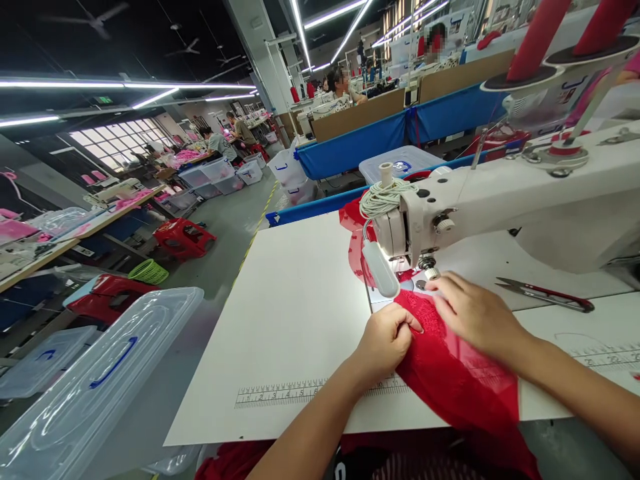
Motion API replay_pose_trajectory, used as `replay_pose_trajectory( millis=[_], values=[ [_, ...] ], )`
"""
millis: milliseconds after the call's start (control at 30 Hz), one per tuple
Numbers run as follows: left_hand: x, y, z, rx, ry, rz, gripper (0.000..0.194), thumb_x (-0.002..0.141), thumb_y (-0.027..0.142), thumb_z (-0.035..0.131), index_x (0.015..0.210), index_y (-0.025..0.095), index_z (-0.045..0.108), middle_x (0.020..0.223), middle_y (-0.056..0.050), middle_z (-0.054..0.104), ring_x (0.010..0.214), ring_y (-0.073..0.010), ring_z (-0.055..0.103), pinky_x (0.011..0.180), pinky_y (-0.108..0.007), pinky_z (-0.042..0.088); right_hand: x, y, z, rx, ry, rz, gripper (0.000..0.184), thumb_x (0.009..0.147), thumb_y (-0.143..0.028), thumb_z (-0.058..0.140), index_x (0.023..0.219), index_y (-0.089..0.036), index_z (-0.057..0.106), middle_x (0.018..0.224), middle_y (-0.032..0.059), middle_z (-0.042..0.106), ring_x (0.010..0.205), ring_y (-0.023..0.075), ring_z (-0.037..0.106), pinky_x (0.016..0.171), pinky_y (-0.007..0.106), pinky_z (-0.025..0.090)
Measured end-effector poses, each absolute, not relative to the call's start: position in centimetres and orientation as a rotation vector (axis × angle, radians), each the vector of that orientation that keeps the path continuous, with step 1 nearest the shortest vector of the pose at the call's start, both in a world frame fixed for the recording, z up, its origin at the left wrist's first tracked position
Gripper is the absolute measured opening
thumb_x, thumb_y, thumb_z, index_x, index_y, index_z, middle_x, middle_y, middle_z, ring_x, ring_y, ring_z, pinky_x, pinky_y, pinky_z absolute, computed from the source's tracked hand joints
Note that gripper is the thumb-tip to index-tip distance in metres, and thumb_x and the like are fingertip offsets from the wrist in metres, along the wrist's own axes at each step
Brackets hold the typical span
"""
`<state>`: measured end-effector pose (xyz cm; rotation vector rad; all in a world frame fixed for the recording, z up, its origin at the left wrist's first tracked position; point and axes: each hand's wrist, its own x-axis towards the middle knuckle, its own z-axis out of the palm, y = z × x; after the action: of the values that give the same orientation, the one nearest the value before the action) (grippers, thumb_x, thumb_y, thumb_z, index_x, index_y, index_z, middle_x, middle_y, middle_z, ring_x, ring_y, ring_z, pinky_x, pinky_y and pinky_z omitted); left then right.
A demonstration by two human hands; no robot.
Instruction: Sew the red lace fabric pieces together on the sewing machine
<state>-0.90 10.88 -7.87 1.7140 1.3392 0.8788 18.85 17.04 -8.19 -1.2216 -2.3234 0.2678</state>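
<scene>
A red lace fabric (450,373) lies on the white sewing table (295,313) and hangs over its near edge. My left hand (387,340) is closed, pinching the left edge of the fabric. My right hand (475,313) lies flat on the fabric with fingers stretched toward the needle area of the white sewing machine (500,200). More red fabric (353,233) shows behind the machine head.
Red-handled thread snips (547,293) lie on the table to the right. A clear plastic bin with a lid (100,380) stands at the lower left. Red thread cones (540,37) sit on top of the machine. Other people work at far tables beyond the aisle.
</scene>
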Motion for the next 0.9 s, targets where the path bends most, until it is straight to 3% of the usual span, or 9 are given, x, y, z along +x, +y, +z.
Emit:
replay_pose_trajectory(
  millis=[200,400,500,600,667,733,833,900],
  values=[
    [-0.9,10.7,-7.8,1.728,1.345,0.885,0.030,0.080,0.004,0.045,0.079,0.021,0.070,0.088,-0.002,0.068,0.085,-0.0177,0.063,0.083,-0.030,0.051,18.1,16.6,-8.1,-1.118,-2.214,0.461,0.026,0.095,-0.023,0.038,0.089,-0.025,0.063,0.095,0.0067,0.071,0.079,0.0213,0.070,0.070,0.035,0.056],
    [-0.8,10.8,-6.9,1.769,1.361,0.824,0.028,0.080,0.004,0.043,0.079,0.020,0.067,0.097,-0.004,0.072,0.092,-0.0177,0.066,0.087,-0.029,0.052,16.7,16.3,-8.7,-0.817,-2.302,0.617,0.032,0.099,-0.020,0.037,0.103,-0.023,0.069,0.114,0.0101,0.076,0.102,0.0237,0.074,0.089,0.039,0.061],
    [-1.3,11.1,-6.0,1.801,1.404,0.746,0.024,0.078,0.004,0.045,0.073,0.021,0.062,0.086,-0.001,0.071,0.082,-0.0159,0.065,0.078,-0.026,0.052,16.9,16.7,-9.4,-0.825,-2.424,0.509,0.034,0.099,-0.021,0.039,0.114,-0.022,0.068,0.132,0.0121,0.072,0.115,0.0252,0.071,0.095,0.041,0.060],
    [-2.3,12.0,-5.3,1.836,1.582,0.692,0.022,0.078,0.009,0.052,0.061,0.022,0.047,0.063,0.002,0.056,0.061,-0.0147,0.053,0.063,-0.027,0.044,17.4,16.9,-10.0,-0.822,-2.524,0.419,0.034,0.096,-0.016,0.038,0.112,-0.023,0.067,0.140,0.0102,0.068,0.116,0.0250,0.071,0.093,0.041,0.060],
    [-3.0,12.8,-5.2,1.858,1.735,0.661,0.037,0.081,0.016,0.057,0.055,0.023,0.032,0.054,0.003,0.041,0.055,-0.0148,0.043,0.058,-0.029,0.037,17.7,17.1,-10.4,-0.813,-2.509,0.367,0.035,0.094,-0.013,0.037,0.108,-0.024,0.067,0.140,0.0081,0.068,0.115,0.0241,0.071,0.091,0.040,0.060],
    [-3.4,13.6,-5.4,1.884,1.871,0.642,0.046,0.082,0.021,0.063,0.055,0.024,0.026,0.055,0.002,0.036,0.058,-0.0166,0.044,0.059,-0.030,0.036,17.9,17.2,-10.8,-0.826,-2.464,0.309,0.036,0.092,-0.010,0.037,0.105,-0.025,0.067,0.137,0.0065,0.070,0.110,0.0229,0.072,0.088,0.038,0.060],
    [-3.3,14.1,-6.1,1.950,1.998,0.658,0.032,0.083,0.019,0.066,0.064,0.023,0.041,0.073,-0.003,0.052,0.079,-0.0223,0.055,0.070,-0.032,0.045,18.1,17.5,-11.4,-0.820,-2.450,0.254,0.037,0.088,-0.007,0.040,0.103,-0.025,0.068,0.133,0.0051,0.072,0.102,0.0219,0.072,0.084,0.037,0.060],
    [-3.0,13.9,-6.7,1.992,1.998,0.665,0.014,0.092,0.017,0.057,0.080,0.023,0.054,0.088,-0.004,0.060,0.086,-0.0216,0.059,0.074,-0.031,0.049,18.1,17.8,-11.5,-0.778,-2.447,0.233,0.038,0.087,-0.005,0.040,0.101,-0.024,0.069,0.130,0.0050,0.074,0.100,0.0218,0.072,0.084,0.037,0.060]
  ],
)
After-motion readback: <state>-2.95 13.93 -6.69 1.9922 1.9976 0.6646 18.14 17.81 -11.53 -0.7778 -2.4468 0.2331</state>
